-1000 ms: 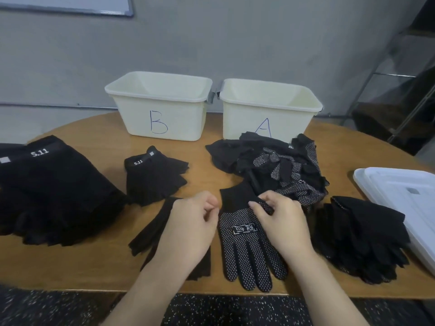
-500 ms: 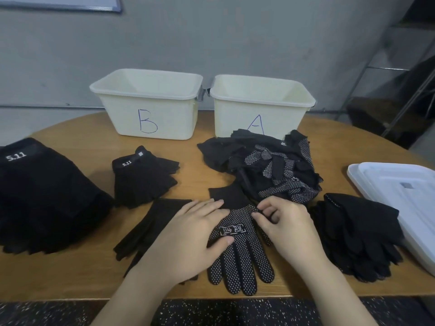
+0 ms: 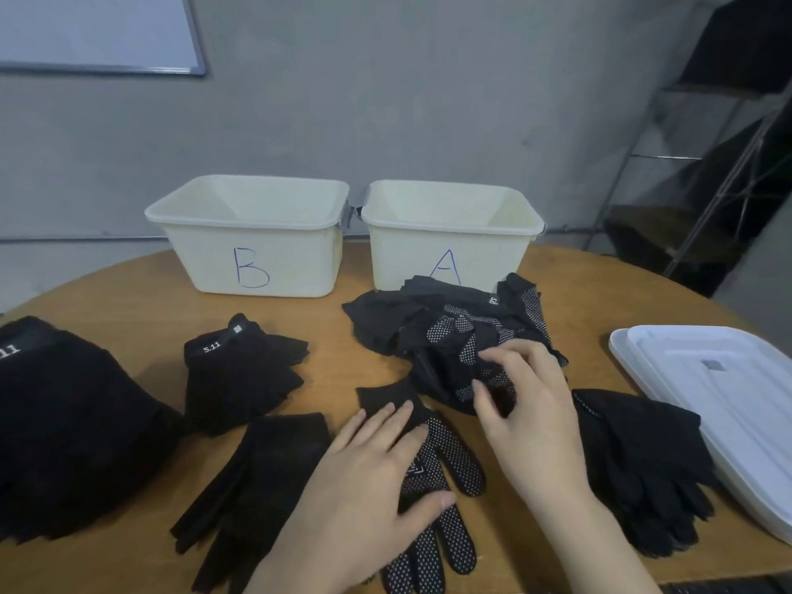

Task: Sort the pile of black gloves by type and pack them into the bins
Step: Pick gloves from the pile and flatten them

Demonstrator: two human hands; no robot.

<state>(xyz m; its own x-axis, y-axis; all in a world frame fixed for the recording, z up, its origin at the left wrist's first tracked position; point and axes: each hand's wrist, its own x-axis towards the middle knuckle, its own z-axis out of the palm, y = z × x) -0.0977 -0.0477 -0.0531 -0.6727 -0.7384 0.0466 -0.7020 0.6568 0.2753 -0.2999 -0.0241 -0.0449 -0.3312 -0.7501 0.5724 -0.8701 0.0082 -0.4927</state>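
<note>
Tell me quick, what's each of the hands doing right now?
Left hand: open, pressed flat on the black white-dotted knit glove.
Right hand: fingers curled, reaching into the mixed pile of black gloves; grip unclear.

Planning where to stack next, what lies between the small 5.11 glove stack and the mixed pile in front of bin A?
Bare wooden table separates the 5.11 stack from the mixed pile in the head view.

Two cream bins: bin B and bin A, letters in blue marker. Black glove with white dots near the table's front edge. Unsorted pile black, some white-dotted. Plain black gloves. Black stack with white "5.11". Brown wooden table. White lid at right edge.
</note>
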